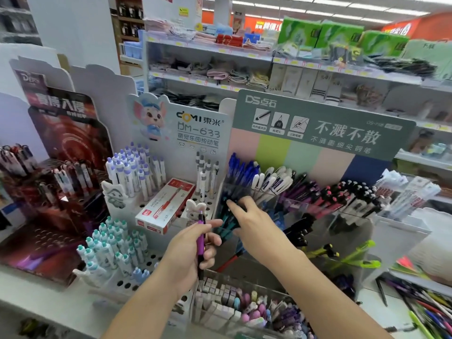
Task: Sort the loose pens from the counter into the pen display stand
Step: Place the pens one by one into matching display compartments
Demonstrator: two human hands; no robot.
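Loose pens (425, 311) scattered on the worktop (381, 302), bottom right. Left hand (193, 250) wrapped round a purple pen (201, 243), held upright. Right hand (254, 226) further in, fingers spread, poking the dark pens in the clear display stand (352, 223).

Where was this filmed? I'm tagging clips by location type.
Most likely a shop's stationery section: branded cardboard pen display stands packed with pens, shelves with price tags stocked with folded goods behind, and a boxed set of red pens.
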